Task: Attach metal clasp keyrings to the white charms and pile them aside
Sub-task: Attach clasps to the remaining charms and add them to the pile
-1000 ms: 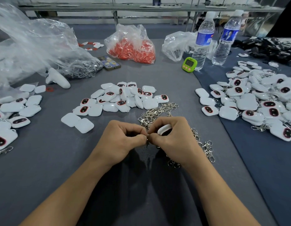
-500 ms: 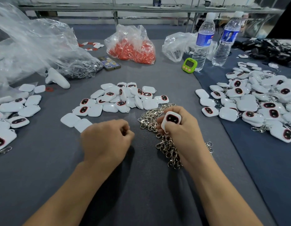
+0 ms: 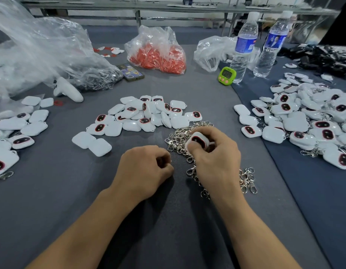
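The right hand point(image 3: 216, 158) pinches a white rounded charm with a dark oval face point(image 3: 197, 141), directly above the heap of silver metal clasp keyrings point(image 3: 179, 139). The left hand point(image 3: 145, 167) is curled shut just beside it; whether it holds anything is hidden. Finished charms point(image 3: 304, 121) lie further right on the bench point(image 3: 51, 191).

A small assembly workshop: a long grey-clothed table point(image 3: 51, 191) carries heaps of identical white charms point(image 3: 146, 115), a loose pile of metal clasps point(image 3: 179, 136), bulk plastic bags point(image 3: 156, 51) and a timer point(image 3: 227, 75), with more benches point(image 3: 168, 5) behind.
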A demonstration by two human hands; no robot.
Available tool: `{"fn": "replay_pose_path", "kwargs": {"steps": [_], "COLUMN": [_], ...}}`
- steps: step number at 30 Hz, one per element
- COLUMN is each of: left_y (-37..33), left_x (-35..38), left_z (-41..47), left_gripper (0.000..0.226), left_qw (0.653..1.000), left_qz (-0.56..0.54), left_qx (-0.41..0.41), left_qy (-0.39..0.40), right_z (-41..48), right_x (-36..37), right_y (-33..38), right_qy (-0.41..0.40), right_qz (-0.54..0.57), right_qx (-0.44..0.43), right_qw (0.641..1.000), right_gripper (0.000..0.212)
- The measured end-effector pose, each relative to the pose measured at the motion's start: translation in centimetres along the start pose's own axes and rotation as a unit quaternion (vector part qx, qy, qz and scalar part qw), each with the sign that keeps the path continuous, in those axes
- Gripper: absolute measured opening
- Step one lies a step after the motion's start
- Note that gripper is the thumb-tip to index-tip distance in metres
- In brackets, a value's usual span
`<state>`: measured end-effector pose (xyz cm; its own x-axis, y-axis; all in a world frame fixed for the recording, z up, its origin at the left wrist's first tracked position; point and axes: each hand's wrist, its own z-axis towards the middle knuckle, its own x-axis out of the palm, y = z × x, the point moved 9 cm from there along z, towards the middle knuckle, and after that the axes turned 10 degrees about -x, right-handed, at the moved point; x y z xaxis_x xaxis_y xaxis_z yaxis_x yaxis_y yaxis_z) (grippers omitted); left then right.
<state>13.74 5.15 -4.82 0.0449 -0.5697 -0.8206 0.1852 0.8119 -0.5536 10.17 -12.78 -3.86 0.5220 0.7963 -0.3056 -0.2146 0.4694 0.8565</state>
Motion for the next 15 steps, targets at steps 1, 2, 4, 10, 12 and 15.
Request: {"fn": "replay_pose_path", "kwargs": {"steps": [1, 2, 4, 10, 12, 15], "left_y": [-0.1, -0.2, -0.4, -0.7, -0.8, -0.9], "left_x": [0.0, 0.0, 0.0, -0.1, 0.0, -0.1], "left_z": [0.0, -0.1, -0.1, -0.2, -0.2, -0.2], "left_gripper": [0.013, 0.017, 0.018, 0.008, 0.01, 0.011], "left_qw": [1.0, 1.0, 1.0, 0.999, 0.999, 0.999], "left_qz": [-0.001, 0.001, 0.003, 0.002, 0.0, -0.004], "left_qx": [0.003, 0.006, 0.011, 0.035, 0.044, 0.05], "left_qy": [0.004, 0.009, 0.016, 0.013, 0.02, 0.018], "right_z": [-0.2, -0.4, -0.8, -0.7, -0.8, -0.8], "right_x": [0.4, 1.0, 2.0, 2.4, 2.5, 2.7], "right_y": [-0.2, -0.3, -0.4, 0.2, 0.2, 0.1], "right_qy": [0.012, 0.032, 0.078, 0.132, 0.135, 0.145], "right_qz": [-0.004, -0.001, -0.013, -0.077, -0.078, -0.078], "right_qx": [0.01, 0.021, 0.025, -0.02, -0.023, -0.024], "right_qw": [1.0, 0.999, 0.997, 0.988, 0.987, 0.986], "right_gripper": [0.019, 0.019, 0.02, 0.021, 0.022, 0.021]}}
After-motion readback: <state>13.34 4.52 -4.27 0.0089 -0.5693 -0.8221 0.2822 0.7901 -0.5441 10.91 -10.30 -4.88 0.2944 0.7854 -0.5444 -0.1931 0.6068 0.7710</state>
